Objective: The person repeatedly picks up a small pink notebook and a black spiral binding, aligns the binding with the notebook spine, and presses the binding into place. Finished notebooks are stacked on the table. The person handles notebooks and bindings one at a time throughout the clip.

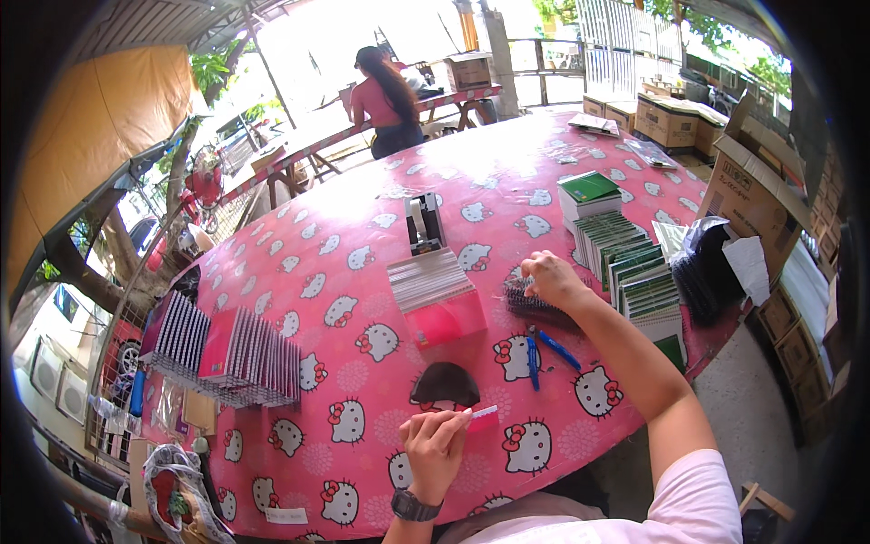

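Near the front edge of the table, my left hand (435,446) is closed on a thin notebook (483,419) with a pink cover and a white edge, seen nearly edge-on. A dark half-round object (445,384) lies just beyond it. My right hand (555,277) reaches out over a pile of black binding wires (527,301), its fingers curled together; whatever is between the fingertips is too small to tell. Two blue-handled tools (558,350) lie nearer to me than the pile. A stack of pink-covered notebooks (444,313) stands at the middle, in front of a black-and-grey device (423,222).
Wire-bound notebooks (245,358) stand in rows at the left. Green-covered notebooks (625,263) line the right, beside black wires in plastic (702,281) and an open cardboard box (748,199). A pink patterned cloth (362,426) covers the table. Another person (388,104) is at a far table.
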`<control>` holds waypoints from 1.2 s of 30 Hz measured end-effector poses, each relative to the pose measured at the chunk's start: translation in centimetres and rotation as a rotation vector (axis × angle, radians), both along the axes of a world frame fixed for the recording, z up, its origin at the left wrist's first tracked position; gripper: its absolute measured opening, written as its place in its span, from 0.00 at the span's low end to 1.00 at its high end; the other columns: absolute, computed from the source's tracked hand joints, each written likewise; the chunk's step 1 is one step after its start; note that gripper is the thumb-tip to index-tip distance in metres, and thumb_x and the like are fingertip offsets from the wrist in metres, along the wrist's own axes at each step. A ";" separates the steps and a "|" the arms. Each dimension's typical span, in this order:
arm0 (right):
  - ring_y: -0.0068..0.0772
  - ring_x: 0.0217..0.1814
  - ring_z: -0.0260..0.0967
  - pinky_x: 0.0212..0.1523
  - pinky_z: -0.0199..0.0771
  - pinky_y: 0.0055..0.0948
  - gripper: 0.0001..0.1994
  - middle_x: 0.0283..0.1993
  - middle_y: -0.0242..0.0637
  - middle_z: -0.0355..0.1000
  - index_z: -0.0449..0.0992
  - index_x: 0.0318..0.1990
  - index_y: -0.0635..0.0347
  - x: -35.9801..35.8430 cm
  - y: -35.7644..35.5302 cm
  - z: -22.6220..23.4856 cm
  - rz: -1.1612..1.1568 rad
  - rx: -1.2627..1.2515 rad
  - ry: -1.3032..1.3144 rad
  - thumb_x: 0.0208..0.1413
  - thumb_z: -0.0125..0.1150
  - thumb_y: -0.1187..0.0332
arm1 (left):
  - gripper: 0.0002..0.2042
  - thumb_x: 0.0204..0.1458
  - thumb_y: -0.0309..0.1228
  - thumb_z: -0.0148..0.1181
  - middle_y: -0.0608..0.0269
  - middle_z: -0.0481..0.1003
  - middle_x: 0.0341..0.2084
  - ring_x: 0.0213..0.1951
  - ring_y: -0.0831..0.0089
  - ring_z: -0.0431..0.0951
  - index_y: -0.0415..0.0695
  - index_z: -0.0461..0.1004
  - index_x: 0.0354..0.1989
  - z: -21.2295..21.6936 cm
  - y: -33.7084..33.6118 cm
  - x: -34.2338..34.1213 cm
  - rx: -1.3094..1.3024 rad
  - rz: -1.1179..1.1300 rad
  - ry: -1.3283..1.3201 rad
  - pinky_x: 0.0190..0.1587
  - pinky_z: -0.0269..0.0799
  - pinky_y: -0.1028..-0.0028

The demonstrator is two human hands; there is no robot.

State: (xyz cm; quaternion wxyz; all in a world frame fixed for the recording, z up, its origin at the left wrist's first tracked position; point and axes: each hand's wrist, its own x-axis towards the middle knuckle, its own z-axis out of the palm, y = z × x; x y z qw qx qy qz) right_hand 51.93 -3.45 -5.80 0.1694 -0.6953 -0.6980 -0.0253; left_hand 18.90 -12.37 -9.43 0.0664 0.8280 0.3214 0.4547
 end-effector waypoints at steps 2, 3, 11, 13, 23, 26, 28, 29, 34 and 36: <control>0.49 0.50 0.68 0.49 0.71 0.40 0.06 0.41 0.48 0.71 0.72 0.36 0.65 -0.5 -0.3 0.9 -0.060 0.130 0.033 0.51 0.54 0.76 | 0.09 0.44 0.28 0.66 0.76 0.75 0.27 0.32 0.75 0.72 0.54 0.80 0.35 -0.1 0.0 0.1 -0.007 -0.008 0.007 0.40 0.59 0.72; 0.49 0.50 0.68 0.49 0.72 0.40 0.07 0.41 0.49 0.71 0.73 0.38 0.65 -0.9 -0.8 1.8 -0.095 0.194 0.045 0.51 0.54 0.76 | 0.09 0.44 0.28 0.66 0.75 0.75 0.27 0.32 0.74 0.72 0.54 0.80 0.35 -0.1 0.1 0.3 -0.002 -0.012 0.010 0.40 0.59 0.72; 0.44 0.44 0.70 0.45 0.72 0.34 0.18 0.41 0.43 0.70 0.72 0.46 0.65 -16.7 -12.8 17.8 0.993 0.221 0.289 0.43 0.56 0.75 | 0.10 0.43 0.27 0.66 0.70 0.75 0.27 0.32 0.70 0.72 0.51 0.79 0.37 0.3 -0.7 -0.5 -0.064 0.076 0.053 0.40 0.60 0.69; 0.42 0.41 0.69 0.42 0.70 0.32 0.18 0.40 0.41 0.70 0.73 0.45 0.65 -17.3 -15.0 17.7 1.001 0.262 0.263 0.43 0.57 0.76 | 0.10 0.43 0.26 0.66 0.67 0.75 0.27 0.33 0.69 0.73 0.48 0.79 0.36 0.1 -0.3 0.1 -0.057 0.069 0.029 0.41 0.60 0.68; 0.31 0.30 0.66 0.31 0.64 0.25 0.11 0.33 0.34 0.69 0.78 0.40 0.63 -14.2 -17.5 17.1 0.382 0.348 0.346 0.47 0.59 0.77 | 0.11 0.44 0.34 0.66 0.75 0.74 0.27 0.33 0.74 0.70 0.53 0.79 0.38 1.2 0.1 0.3 -0.079 0.036 0.121 0.42 0.55 0.70; 0.25 0.30 0.67 0.31 0.68 0.25 0.13 0.33 0.35 0.71 0.79 0.45 0.59 -11.1 -11.6 7.8 0.443 0.097 0.529 0.50 0.61 0.77 | 0.08 0.45 0.35 0.65 0.77 0.74 0.26 0.33 0.76 0.69 0.54 0.79 0.35 0.3 0.9 -1.4 -0.076 0.099 0.124 0.41 0.54 0.69; 0.27 0.31 0.69 0.32 0.69 0.21 0.14 0.33 0.36 0.70 0.77 0.41 0.60 -11.2 -11.5 2.5 0.388 0.040 0.674 0.45 0.63 0.82 | 0.07 0.45 0.35 0.65 0.76 0.74 0.26 0.33 0.75 0.70 0.53 0.80 0.33 0.7 1.2 -1.3 -0.064 0.099 0.120 0.41 0.54 0.69; 0.26 0.31 0.69 0.32 0.70 0.22 0.13 0.33 0.35 0.70 0.77 0.41 0.60 -11.5 -11.6 1.1 0.369 0.000 0.727 0.45 0.63 0.82 | 0.07 0.44 0.35 0.66 0.75 0.75 0.26 0.33 0.75 0.70 0.53 0.80 0.33 0.7 1.2 -1.4 -0.070 0.094 0.122 0.42 0.54 0.69; 0.20 0.31 0.68 0.32 0.70 0.22 0.10 0.34 0.31 0.69 0.77 0.36 0.60 -13.6 -11.1 -1.0 0.308 -0.069 0.888 0.44 0.65 0.80 | 0.07 0.44 0.36 0.67 0.75 0.75 0.27 0.34 0.75 0.71 0.52 0.80 0.32 0.8 1.1 -1.5 -0.099 0.099 0.131 0.43 0.54 0.69; 0.21 0.32 0.68 0.33 0.70 0.22 0.10 0.33 0.30 0.69 0.77 0.35 0.60 -13.5 -10.8 -1.0 0.310 -0.063 0.883 0.43 0.66 0.80 | 0.07 0.44 0.36 0.67 0.75 0.75 0.27 0.34 0.75 0.71 0.53 0.80 0.31 0.8 1.2 -1.5 -0.104 0.093 0.124 0.43 0.54 0.69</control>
